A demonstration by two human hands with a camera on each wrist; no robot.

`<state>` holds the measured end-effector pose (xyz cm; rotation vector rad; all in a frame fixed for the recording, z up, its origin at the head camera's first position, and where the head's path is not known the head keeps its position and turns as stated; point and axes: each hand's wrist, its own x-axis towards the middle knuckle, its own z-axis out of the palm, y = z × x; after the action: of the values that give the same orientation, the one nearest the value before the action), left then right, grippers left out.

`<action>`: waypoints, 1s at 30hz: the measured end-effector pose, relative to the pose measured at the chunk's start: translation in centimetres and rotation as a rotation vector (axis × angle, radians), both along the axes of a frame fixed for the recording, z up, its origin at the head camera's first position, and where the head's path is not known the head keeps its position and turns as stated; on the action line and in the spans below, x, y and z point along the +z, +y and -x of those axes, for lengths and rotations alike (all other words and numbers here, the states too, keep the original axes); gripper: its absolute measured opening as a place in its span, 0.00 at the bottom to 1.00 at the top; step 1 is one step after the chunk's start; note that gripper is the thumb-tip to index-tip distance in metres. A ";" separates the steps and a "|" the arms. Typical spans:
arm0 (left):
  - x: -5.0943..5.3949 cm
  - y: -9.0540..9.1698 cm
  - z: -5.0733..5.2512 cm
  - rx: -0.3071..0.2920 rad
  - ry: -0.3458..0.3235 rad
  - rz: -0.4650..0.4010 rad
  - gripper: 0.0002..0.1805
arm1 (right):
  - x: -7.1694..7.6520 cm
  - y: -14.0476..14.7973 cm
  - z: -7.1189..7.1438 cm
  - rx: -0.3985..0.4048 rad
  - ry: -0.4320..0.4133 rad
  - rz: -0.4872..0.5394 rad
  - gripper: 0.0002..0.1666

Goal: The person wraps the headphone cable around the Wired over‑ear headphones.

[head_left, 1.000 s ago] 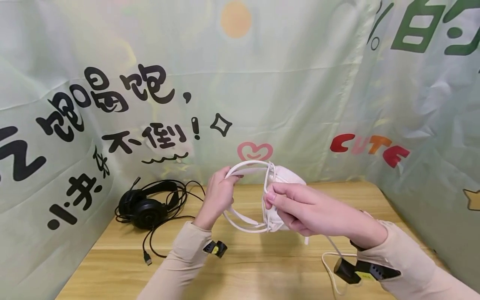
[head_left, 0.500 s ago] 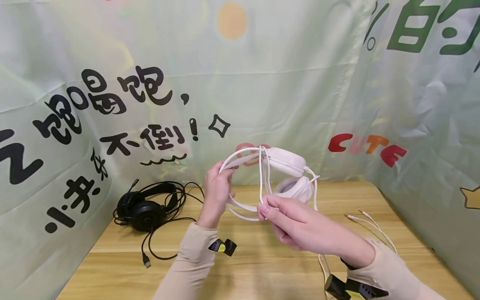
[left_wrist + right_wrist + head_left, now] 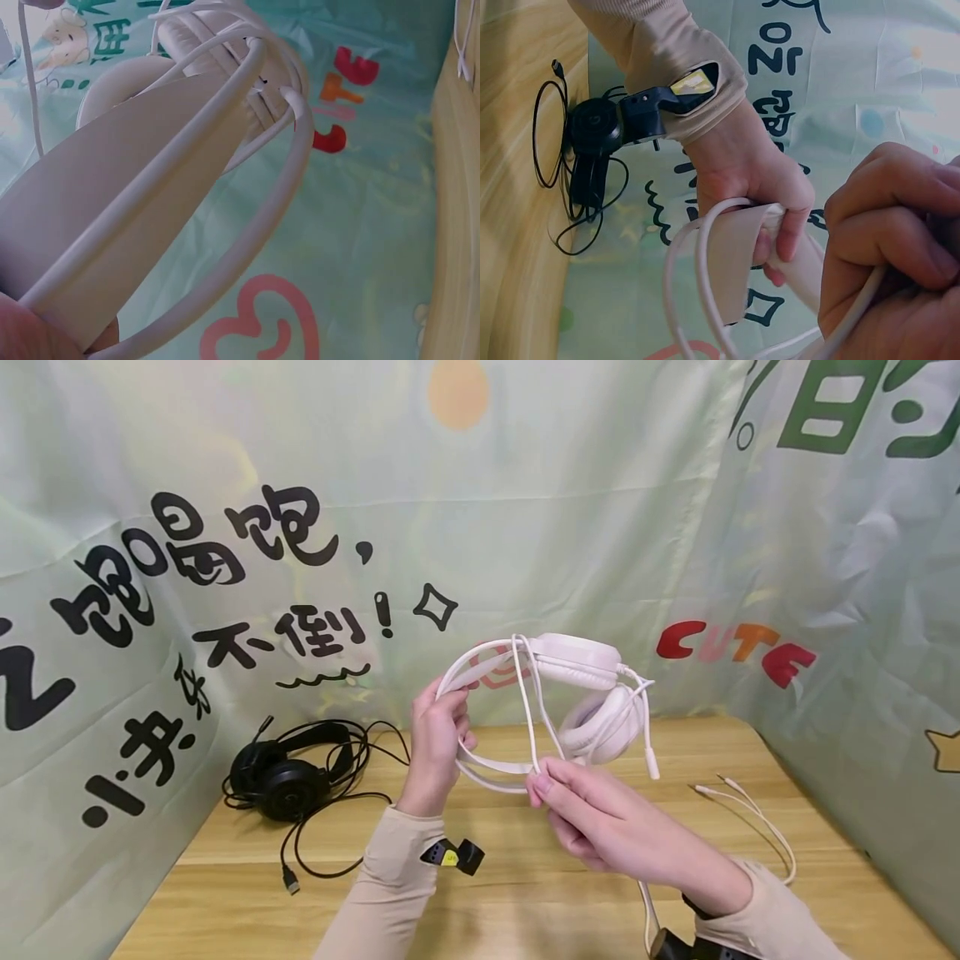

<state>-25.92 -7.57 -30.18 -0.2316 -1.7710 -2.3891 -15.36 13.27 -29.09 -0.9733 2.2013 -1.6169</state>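
A white headset is held up above the table, its two ear cups toward the right in the head view. My left hand grips the headband at its top. Between thumb and fingers, my right hand pinches a white cable that loops around the headset near the ear cups. In the right wrist view the cable passes into the curled fingers. A short microphone boom hangs from the ear-cup end. Part of the lower headband is behind my right hand.
A black headset with a coiled cable and a USB plug lies at the left of the wooden table. White cable ends with plugs lie at the right. A printed cloth stands behind and at both sides.
The headset has risen and turned, bringing both ear cups and the microphone boom into sight. My right hand, still pinching the cable, has moved lower, drawing the loop away from the headset.
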 end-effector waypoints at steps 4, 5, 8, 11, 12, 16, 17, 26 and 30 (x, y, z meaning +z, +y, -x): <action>0.0 0.1 -0.2 -0.023 0.000 -0.052 0.12 | -0.5 0.1 0.0 -0.009 0.045 0.014 0.14; 0.0 0.2 -0.2 -0.029 0.001 -0.065 0.12 | -0.6 0.1 0.0 -0.009 0.052 0.017 0.14; -0.1 0.2 -0.3 -0.050 0.000 -0.097 0.12 | -0.9 0.3 0.0 -0.010 0.077 0.032 0.14; -0.2 0.3 -0.4 -0.069 -0.011 -0.127 0.12 | -1.2 0.4 0.1 -0.008 0.101 0.047 0.14; -0.2 0.3 -0.4 -0.074 -0.016 -0.137 0.12 | -1.3 0.5 0.1 -0.008 0.108 0.049 0.14; -0.4 0.4 -0.6 -0.096 -0.029 -0.185 0.13 | -1.7 0.7 0.2 -0.001 0.135 0.039 0.15; -0.4 0.4 -0.6 -0.100 -0.031 -0.198 0.13 | -1.9 0.8 0.2 0.004 0.138 0.038 0.15; -0.6 0.0 -1.3 -0.139 -0.059 -0.282 0.12 | -2.8 1.9 0.3 0.043 0.154 0.052 0.17; -0.7 -0.3 -1.8 -0.157 -0.081 -0.316 0.11 | -3.3 2.4 0.2 0.049 0.146 0.038 0.17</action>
<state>-24.15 -7.85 -30.92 -0.2440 -1.4227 -2.7813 -15.53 15.65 -32.38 -1.1818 2.2276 -1.6186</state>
